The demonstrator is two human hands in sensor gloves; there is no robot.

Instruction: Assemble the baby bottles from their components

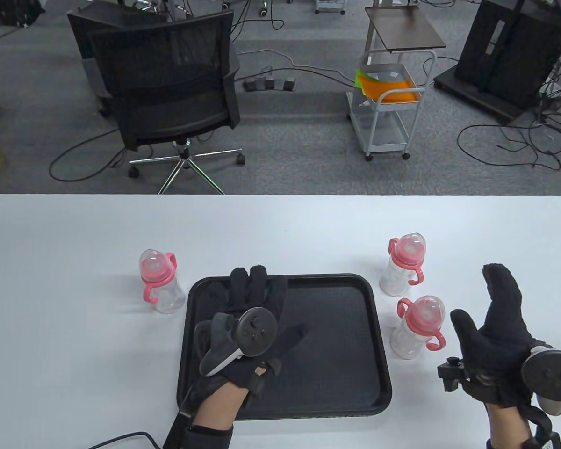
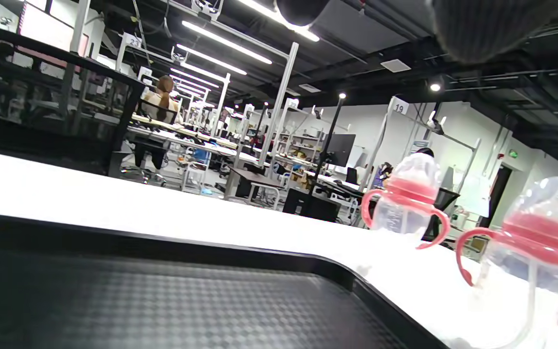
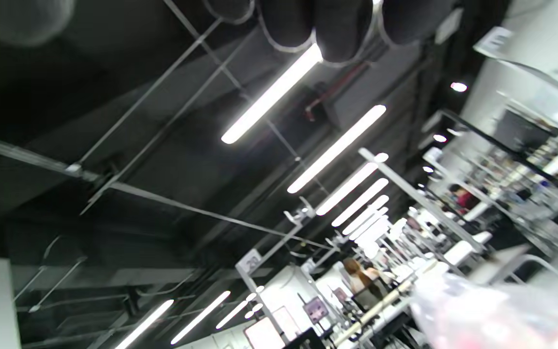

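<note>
Three capped bottles (image 1: 159,285) stand on the bench (image 1: 75,262); tray (image 1: 350,290) bare — seemingly finished; my hands (image 1: 252,327) spread, holding nothing.

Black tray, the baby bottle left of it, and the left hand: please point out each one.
black tray (image 1: 336,327), table view, bare textured floor.
baby bottle left of the tray (image 1: 161,285), table view, its pink collar.
left hand (image 1: 255,304), table view, back of the glove.

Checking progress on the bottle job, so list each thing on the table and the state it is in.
Left bottle: upright, capped, left of tray.
Far right bottle: upright, capped.
Near right bottle: upright, capped.
Tray: holds no parts.
Left hand: open, over tray.
Right hand: open, holds nothing.
</note>
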